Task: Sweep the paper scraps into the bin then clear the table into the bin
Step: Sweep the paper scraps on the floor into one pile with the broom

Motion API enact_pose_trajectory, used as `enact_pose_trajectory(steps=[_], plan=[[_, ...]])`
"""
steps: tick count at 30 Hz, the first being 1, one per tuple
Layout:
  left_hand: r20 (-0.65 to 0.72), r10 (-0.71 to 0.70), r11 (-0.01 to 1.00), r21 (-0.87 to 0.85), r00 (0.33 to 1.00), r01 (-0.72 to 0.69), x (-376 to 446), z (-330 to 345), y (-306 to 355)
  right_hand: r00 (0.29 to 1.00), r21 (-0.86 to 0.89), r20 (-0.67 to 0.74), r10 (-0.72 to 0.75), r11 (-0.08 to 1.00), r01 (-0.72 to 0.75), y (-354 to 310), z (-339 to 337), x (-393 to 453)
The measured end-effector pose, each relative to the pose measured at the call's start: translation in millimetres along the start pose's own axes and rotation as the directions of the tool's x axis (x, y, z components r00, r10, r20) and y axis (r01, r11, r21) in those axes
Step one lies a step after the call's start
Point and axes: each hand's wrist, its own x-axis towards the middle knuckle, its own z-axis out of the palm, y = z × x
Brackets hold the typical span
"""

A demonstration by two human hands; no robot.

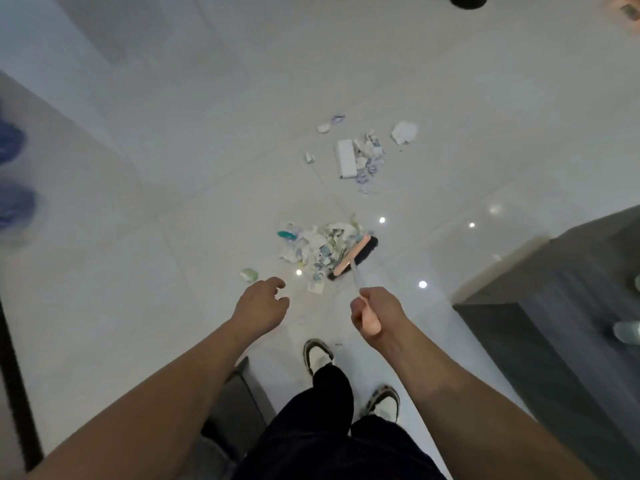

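My right hand [375, 313] grips the pink handle of a broom, whose pink and black head [353, 258] rests on the white tiled floor against the right side of a pile of torn paper scraps [317, 249]. A second, looser pile of scraps [367, 157] with a white box [346, 158] lies farther away on the floor. A crumpled white paper [404, 132] lies beside it. My left hand [261, 304] hovers above the floor with loosely curled fingers, holding nothing. A small green scrap [249, 274] lies just beyond it.
A dark grey table [561, 306] stands at the right, with a clear bottle [627, 332] on it. A black round object [467, 1] shows at the top edge. A dark grey object [239, 403] stands by my left leg. My shoes [318, 355] are below the hands.
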Motion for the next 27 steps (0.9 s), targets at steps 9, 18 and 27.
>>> enact_pose_trajectory(steps=[9,18,27], plan=[[-0.02,-0.091,0.985,-0.149,0.996,0.087,26.3,-20.4,-28.8,1.0,-0.264,0.011,-0.026,0.964,0.028,-9.5,74.3,-22.0],[-0.148,-0.324,0.891,-0.379,0.935,0.249,9.8,-30.0,-28.7,0.988,-0.582,0.152,0.022,0.81,0.071,-16.9,121.6,-35.5],[-0.133,-0.705,0.603,-0.63,0.697,0.49,-83.2,38.7,12.3,0.791,-0.849,0.248,0.56,0.518,-0.1,-38.2,124.4,10.6]])
